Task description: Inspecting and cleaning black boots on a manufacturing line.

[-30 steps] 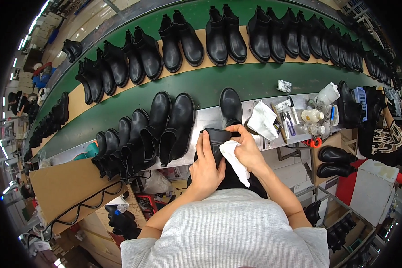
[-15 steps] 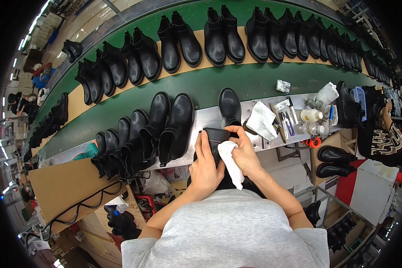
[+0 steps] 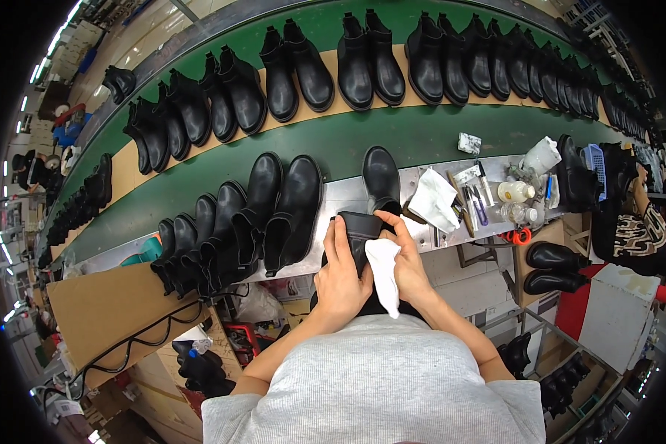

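A black ankle boot point(image 3: 359, 226) is held up in front of my body at the bench's near edge, its heel end facing away from me. My left hand point(image 3: 340, 280) is closed around its left side, fingers stretched along the leather. My right hand point(image 3: 410, 268) grips a white cloth point(image 3: 382, 272) that hangs down from it. The fingers of that hand touch the boot's right edge near the heel. Just beyond, another black boot point(image 3: 380, 176) lies on the metal strip, toe pointing away. The lower part of the held boot is hidden by my hands and the cloth.
Black boots point(image 3: 294, 207) stand in pairs to the left. More line the green conveyor point(image 3: 422, 133) on brown board. To the right lie a folded white cloth point(image 3: 433, 201), pens, scissors point(image 3: 481, 209) and bottles point(image 3: 516, 192). A person's arm point(image 3: 638, 194) shows at far right.
My right hand and the white cloth have shifted slightly, and the cloth hangs a little differently. The boot and my left hand have hardly moved.
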A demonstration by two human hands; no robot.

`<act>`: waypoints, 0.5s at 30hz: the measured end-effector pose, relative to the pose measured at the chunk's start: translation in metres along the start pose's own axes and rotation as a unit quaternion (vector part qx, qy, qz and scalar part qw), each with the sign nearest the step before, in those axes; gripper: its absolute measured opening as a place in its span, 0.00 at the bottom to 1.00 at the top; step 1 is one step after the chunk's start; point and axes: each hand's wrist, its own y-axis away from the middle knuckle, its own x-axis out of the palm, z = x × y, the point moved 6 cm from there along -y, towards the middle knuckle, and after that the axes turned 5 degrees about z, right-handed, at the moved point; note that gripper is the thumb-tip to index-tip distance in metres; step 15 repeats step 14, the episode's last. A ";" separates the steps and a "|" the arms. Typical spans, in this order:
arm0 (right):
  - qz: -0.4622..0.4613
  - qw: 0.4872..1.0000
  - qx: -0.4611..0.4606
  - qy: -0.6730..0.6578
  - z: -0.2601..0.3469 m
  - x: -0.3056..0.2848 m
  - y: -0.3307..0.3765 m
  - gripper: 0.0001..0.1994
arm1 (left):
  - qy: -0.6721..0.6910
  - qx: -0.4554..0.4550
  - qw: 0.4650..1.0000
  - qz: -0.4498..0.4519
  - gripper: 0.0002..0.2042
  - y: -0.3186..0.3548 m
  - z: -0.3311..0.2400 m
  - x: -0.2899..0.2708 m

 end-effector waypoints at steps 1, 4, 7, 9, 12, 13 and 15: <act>-0.001 1.000 -0.001 0.000 0.000 -0.001 -0.001 0.26 | -0.004 0.010 1.000 -0.007 0.48 0.000 0.001 0.000; -0.011 0.998 0.027 0.059 0.003 0.005 0.000 0.29 | -0.011 0.019 1.000 -0.010 0.48 0.003 -0.002 0.000; -0.034 0.998 0.049 0.026 0.002 0.008 -0.001 0.26 | -0.018 0.022 1.000 -0.013 0.49 0.003 0.001 0.000; -0.041 0.995 0.058 -0.066 0.000 0.008 0.002 0.28 | -0.020 0.028 0.999 -0.013 0.49 0.003 0.002 0.000; 0.006 0.990 0.067 -0.127 -0.001 0.005 0.004 0.30 | -0.012 0.024 1.000 -0.004 0.49 0.003 0.002 0.000; 0.020 0.992 0.071 -0.103 -0.004 0.003 0.004 0.31 | -0.017 0.029 0.999 -0.009 0.49 0.003 0.002 -0.001; 0.034 0.993 0.076 -0.080 -0.008 0.000 0.005 0.31 | -0.023 0.033 0.999 -0.014 0.48 0.003 0.002 0.000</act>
